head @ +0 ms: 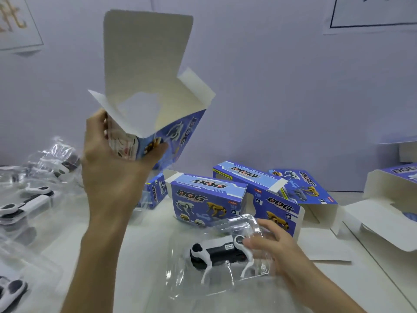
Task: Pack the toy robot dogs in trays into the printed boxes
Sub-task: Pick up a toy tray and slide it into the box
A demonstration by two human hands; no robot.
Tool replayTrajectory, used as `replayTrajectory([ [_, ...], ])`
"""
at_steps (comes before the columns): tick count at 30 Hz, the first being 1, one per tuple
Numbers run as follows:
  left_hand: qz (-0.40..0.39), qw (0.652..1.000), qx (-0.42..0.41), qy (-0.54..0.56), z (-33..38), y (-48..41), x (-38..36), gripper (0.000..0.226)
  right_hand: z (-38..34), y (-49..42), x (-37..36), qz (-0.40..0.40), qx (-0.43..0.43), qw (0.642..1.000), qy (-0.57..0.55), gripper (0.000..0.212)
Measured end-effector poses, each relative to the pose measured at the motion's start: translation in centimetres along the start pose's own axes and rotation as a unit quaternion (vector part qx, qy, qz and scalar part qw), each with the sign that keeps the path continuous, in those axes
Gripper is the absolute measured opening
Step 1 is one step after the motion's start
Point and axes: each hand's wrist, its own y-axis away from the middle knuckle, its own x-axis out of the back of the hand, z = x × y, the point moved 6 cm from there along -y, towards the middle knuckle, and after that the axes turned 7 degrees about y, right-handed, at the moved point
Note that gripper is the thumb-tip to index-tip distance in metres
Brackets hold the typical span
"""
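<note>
My left hand (112, 163) grips a blue printed box (178, 134) and holds it up in the air, tilted, with its white top flaps standing open toward me. Low at centre right, a black and white toy robot dog (216, 250) lies on its side in a clear plastic tray (203, 283) on the white table. My right hand (274, 247) holds that tray at the dog's rear end, fingers curled over the plastic by the leg joint.
Several more printed boxes (207, 199) stand or lie behind the tray, some with open flaps (320, 211). An opened box (388, 222) lies at the right edge. More robot dogs in clear trays (33, 199) pile up on the left.
</note>
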Motion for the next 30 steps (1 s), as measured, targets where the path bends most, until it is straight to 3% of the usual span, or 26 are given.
replayTrajectory([
  [3,-0.037,0.999,0.005,-0.016,-0.8,0.1,-0.6,0.077,-3.8,1.2,0.7,-0.012,0.074,0.997,0.024,0.068],
  [8,-0.046,0.998,-0.003,-0.031,-1.3,0.5,-1.4,0.079,-10.0,1.6,5.3,-0.038,0.120,0.990,-0.067,0.039],
  [11,-0.052,0.998,-0.012,-0.037,-1.2,1.1,-2.2,0.080,-10.9,2.6,7.9,-0.060,0.119,0.966,-0.223,0.077],
  [14,-0.055,0.996,-0.048,-0.053,-0.4,1.9,-3.2,0.084,-11.4,2.7,9.0,-0.047,0.127,0.952,-0.274,0.086],
  [22,-0.090,0.982,-0.146,-0.083,1.7,3.4,-5.6,0.100,-11.4,3.3,7.9,-0.015,0.069,0.959,-0.275,0.059],
  [30,-0.129,0.970,-0.182,-0.096,2.3,4.3,-7.1,0.101,-11.6,4.5,6.3,0.075,0.091,0.959,-0.259,0.026],
])
